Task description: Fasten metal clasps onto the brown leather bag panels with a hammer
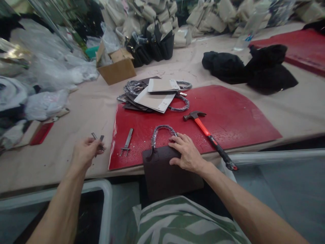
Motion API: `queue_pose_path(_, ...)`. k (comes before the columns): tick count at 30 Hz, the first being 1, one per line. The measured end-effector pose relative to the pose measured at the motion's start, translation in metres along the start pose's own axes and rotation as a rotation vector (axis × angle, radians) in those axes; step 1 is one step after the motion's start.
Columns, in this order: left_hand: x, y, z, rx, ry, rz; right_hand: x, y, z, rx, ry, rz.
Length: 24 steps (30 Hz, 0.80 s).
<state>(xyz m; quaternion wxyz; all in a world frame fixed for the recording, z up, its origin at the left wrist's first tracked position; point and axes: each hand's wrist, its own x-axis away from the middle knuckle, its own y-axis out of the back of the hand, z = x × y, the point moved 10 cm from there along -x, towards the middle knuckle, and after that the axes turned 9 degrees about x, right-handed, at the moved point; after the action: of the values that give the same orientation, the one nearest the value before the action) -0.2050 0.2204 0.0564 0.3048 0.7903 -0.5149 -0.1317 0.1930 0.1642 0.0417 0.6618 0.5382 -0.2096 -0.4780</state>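
My left hand (87,149), at the left of the red board, is closed in a pinch on small metal pieces (102,138); their exact kind is unclear. My right hand (186,154) lies with fingers spread on a dark brown bag panel (167,176), its fingertips at the right end of the panel's plastic-wrapped handle (164,127). The panel overhangs the table's front edge. Left of the handle, a pronged metal tool (127,142) rests on the red board (223,112). A claw hammer (201,127) with an orange and black grip lies right of my right hand.
Behind the panel is a pile of bag panels (157,98) with wrapped handles. Farther back stand a cardboard box (116,67) and black bags (162,47). Black cloth (225,66) lies at right, near a clear bottle (247,37). Plastic bins (108,203) flank me below the table.
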Motion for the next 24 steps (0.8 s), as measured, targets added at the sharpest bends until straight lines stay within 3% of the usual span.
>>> queue_pose_path(2,0.038,-0.02,-0.026,0.456,-0.032,0.037,0.001,0.0,0.0,0.007,-0.007,0.002)
queue_pose_path(4,0.081,-0.064,-0.057,0.7,-0.066,0.205,0.001,0.0,0.0,0.019,-0.016,0.003)
queue_pose_path(7,0.135,-0.134,-0.086,0.82,-0.069,0.361,0.001,-0.001,0.0,0.018,-0.018,0.002)
queue_pose_path(10,0.158,-0.177,-0.095,0.739,-0.149,0.401,0.0,0.001,0.001,0.003,-0.014,-0.007)
queue_pose_path(13,0.16,-0.187,-0.092,0.655,-0.25,0.356,0.0,0.002,0.002,0.016,-0.015,-0.011)
queue_pose_path(24,0.169,-0.184,-0.089,0.578,-0.39,0.27,0.001,0.004,0.003,0.02,0.004,-0.035)
